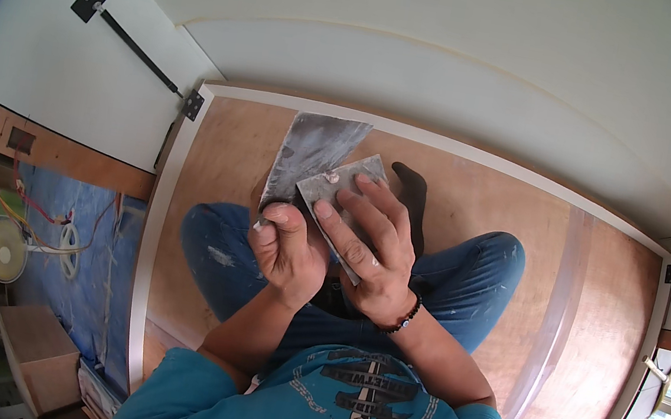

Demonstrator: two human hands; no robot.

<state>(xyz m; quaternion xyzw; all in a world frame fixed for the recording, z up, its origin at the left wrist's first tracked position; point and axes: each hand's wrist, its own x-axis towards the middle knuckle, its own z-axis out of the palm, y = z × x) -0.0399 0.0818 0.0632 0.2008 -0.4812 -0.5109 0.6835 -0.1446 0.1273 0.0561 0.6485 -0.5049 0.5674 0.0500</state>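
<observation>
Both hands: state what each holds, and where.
Left hand grips the wide grey metal putty knife at its handle; right hand presses the smaller grey scraper blade flat.

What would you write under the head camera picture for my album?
Seated cross-legged on a wooden platform, the left hand holds a wide putty knife while the right hand presses a smaller scraper against it.

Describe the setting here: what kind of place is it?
Probably a room under renovation. The person sits on a bare reddish-brown plywood platform with white trim, holding two grey metal putty knives; loose coloured wires hang over a blue floor sheet, beside a small white fan.
</observation>
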